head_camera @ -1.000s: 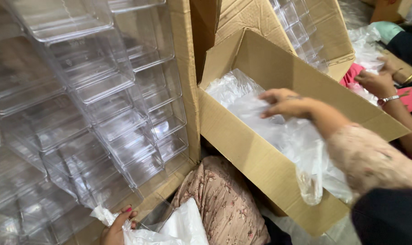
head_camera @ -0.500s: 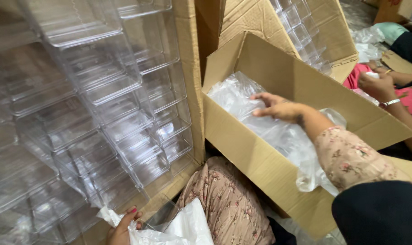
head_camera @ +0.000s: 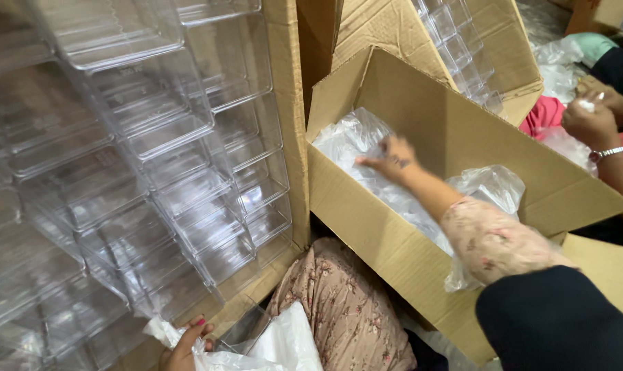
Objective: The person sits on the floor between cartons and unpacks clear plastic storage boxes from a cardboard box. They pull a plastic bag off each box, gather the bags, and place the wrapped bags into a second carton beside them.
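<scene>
My right hand (head_camera: pixel 392 159) reaches deep into the open brown cardboard box (head_camera: pixel 462 137), fingers spread flat and pressing down on the clear crinkled plastic liner bag (head_camera: pixel 356 141) that lines its inside; the hand grips nothing, only lies open on the film. The liner runs along the floor of the box and bunches up over the near wall, spilling out just under my floral sleeve (head_camera: pixel 493 240). My left hand (head_camera: pixel 186 343) is low at the bottom edge, fingers curled closed on a crumpled piece of white plastic wrap (head_camera: pixel 256 350) that rests against my lap. To the left, a tall stack of clear rigid plastic drawer boxes (head_camera: pixel 153 158) stands packed in rows inside a flattened cardboard carton (head_camera: pixel 291 103), very near my left hand. Behind the open box, more of the same clear containers (head_camera: pixel 462 48) sit in another carton. At the far right, another person's hand (head_camera: pixel 590 124) with a wristwatch holds something small and white, well apart from mine.
</scene>
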`<state>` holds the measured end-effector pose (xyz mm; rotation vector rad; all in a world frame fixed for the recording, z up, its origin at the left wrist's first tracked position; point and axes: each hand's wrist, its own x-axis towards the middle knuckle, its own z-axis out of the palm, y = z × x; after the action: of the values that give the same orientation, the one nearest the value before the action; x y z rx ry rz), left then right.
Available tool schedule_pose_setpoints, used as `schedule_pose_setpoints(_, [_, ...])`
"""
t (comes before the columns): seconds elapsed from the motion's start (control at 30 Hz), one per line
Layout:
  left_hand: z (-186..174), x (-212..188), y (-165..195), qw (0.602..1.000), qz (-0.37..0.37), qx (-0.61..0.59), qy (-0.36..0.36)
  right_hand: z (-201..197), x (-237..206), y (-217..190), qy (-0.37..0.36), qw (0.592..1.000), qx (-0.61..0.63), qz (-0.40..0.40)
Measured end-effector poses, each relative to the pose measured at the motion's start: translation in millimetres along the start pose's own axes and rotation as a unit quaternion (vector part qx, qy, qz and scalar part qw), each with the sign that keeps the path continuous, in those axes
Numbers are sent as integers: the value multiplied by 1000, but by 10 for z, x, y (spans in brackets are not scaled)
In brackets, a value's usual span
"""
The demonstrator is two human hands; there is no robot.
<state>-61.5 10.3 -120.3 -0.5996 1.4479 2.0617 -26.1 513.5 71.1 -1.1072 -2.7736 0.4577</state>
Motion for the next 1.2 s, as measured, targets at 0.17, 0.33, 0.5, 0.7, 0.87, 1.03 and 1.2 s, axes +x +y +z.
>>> schedule_pose_setpoints(0.17, [-94, 70, -74, 999, 17, 11, -24, -1117, -470, 194, -19, 959, -283, -16])
schedule_pose_setpoints(0.33, [-81, 188, -142, 998, 16, 36, -55, -1325, -958, 673, -177, 911, -347, 135])
schedule_pose_setpoints(0.5, [-60, 186, -100, 996, -19, 65, -59, -1225, -1041, 1112, -134, 936, -311, 97])
schedule_pose_setpoints(0.7, [-16, 63, -84, 998, 17, 52, -29, -1097, -754, 1120, -234, 843, -473, 106])
schedule_pose_setpoints(0.87, [-14, 48, -88, 998, 11, 62, -14, -966, -598, 872, -335, 797, -467, 187])
schedule_pose_setpoints(1.03, [-27, 39, -98, 999, 15, 20, -20, -1525, -525, 596, -269, 843, -447, 132])
schedule_pose_setpoints(1.2, [-1, 39, -110, 996, 11, 84, 14, -1866, -554, 384, -65, 937, -343, -19])
